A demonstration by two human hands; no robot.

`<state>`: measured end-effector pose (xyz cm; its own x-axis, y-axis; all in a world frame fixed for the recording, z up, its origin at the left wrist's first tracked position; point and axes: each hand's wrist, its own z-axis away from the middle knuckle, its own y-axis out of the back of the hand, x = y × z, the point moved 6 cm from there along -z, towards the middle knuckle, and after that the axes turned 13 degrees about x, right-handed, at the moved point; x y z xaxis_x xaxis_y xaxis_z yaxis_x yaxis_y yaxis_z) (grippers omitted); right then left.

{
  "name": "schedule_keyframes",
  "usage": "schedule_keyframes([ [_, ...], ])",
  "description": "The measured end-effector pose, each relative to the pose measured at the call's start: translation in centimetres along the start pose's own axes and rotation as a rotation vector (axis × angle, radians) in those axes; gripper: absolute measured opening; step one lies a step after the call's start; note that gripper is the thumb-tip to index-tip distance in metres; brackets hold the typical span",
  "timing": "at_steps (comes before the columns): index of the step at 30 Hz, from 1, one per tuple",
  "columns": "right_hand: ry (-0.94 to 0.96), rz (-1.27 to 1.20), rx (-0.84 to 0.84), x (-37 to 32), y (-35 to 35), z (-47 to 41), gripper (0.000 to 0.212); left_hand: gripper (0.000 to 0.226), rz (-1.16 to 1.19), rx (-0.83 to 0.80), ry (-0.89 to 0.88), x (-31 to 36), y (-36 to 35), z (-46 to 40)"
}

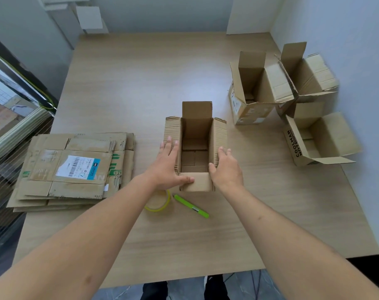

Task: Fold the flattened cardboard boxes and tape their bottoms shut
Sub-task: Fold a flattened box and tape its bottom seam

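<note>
An erected cardboard box [196, 126] stands upright mid-table, its top flaps spread and its inside bottom flaps folded flat. My left hand [168, 164] lies with straight fingers along the box's left flap, thumb on the near flap. On the right flap rests my right hand [225, 167], its fingers relaxed. A stack of flattened boxes [73, 169] lies at the left. Just below my left wrist sits a yellow tape roll [159, 202], with a green pen-shaped cutter [190, 205] next to it.
Three more erected open boxes stand at the right: one [255, 89] mid-right, one [309, 72] by the wall, one [318, 139] printed with black letters. The wooden table [140, 83] meets a wall on the right and a railing on the left.
</note>
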<state>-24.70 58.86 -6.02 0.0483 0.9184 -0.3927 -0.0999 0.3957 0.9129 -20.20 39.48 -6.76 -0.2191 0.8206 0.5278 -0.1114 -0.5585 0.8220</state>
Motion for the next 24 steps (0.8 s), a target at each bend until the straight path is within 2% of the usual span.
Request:
schedule_keyframes([
  [8,-0.006,-0.035,0.034,-2.2,-0.1,-0.2,0.062,0.134,-0.015,0.003,-0.048,-1.5,1.0,-1.2],
  [15,0.007,-0.019,0.064,-3.6,0.3,-4.0,0.058,0.127,-0.075,0.033,-0.062,-1.3,2.3,-5.3],
  [19,0.073,-0.018,0.056,-3.8,0.3,-8.1,0.057,0.128,-0.087,0.053,-0.009,-0.4,2.9,-8.8],
  [24,0.262,0.063,0.058,-3.3,0.4,-13.5,0.066,0.127,-0.115,0.067,0.070,1.6,3.0,-13.6],
])
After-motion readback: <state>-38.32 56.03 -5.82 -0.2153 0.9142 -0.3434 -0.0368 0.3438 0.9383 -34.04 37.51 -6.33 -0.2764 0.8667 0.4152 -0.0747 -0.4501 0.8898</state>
